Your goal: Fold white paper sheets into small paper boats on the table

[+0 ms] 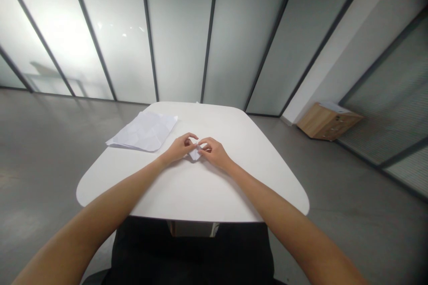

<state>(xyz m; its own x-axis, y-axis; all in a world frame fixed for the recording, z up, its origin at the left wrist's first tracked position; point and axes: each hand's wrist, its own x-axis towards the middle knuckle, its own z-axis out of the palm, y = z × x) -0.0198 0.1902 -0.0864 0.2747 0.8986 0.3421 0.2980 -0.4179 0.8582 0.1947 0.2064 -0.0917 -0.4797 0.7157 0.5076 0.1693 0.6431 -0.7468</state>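
A small folded piece of white paper (pixel 194 154) lies on the white table (pixel 200 187) between my two hands. My left hand (pixel 180 147) pinches its left side with curled fingers. My right hand (pixel 214 151) pinches its right side, fingers bent and pressed on the paper. Both hands rest on the tabletop near its middle. Most of the small paper is hidden under my fingers.
A stack of creased white paper sheets (pixel 143 131) lies at the table's far left. A wooden drawer cabinet (pixel 327 120) stands on the floor at the right by the wall. Frosted glass partitions (pixel 180 31) run behind the table. Grey floor surrounds it.
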